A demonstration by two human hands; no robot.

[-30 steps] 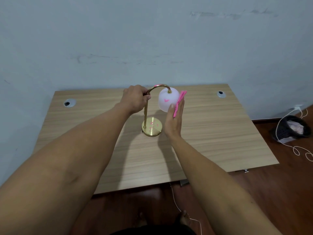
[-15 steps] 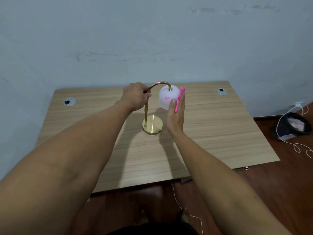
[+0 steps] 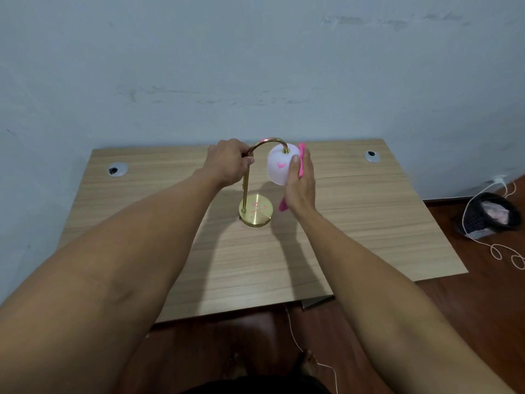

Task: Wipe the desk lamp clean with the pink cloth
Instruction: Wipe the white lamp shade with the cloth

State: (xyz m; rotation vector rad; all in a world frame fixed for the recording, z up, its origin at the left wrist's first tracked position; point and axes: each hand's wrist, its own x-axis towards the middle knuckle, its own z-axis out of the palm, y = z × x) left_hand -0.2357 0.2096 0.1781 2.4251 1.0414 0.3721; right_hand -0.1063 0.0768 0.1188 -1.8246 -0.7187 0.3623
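A small desk lamp stands mid-table: round brass base (image 3: 256, 212) with pink marks, a thin brass stem curving over, and a white shade (image 3: 279, 166) bearing a pink mark. My left hand (image 3: 229, 162) is closed around the top of the stem. My right hand (image 3: 301, 182) presses the pink cloth (image 3: 301, 160) flat against the shade's right side. A strip of the cloth shows above my fingers, and another bit hangs below my palm. Most of the cloth is hidden behind my hand.
The lamp sits on a light wooden desk (image 3: 355, 228) against a pale wall, with cable grommets at back left (image 3: 117, 169) and back right (image 3: 371, 156). On the floor to the right are a dark basket (image 3: 487, 216) and a white cable (image 3: 500, 248). My feet show below the desk's front edge.
My right hand with the cloth has moved slightly up and around the shade's right side. A bit of cloth now hangs below my palm. My left hand keeps its hold on the stem.
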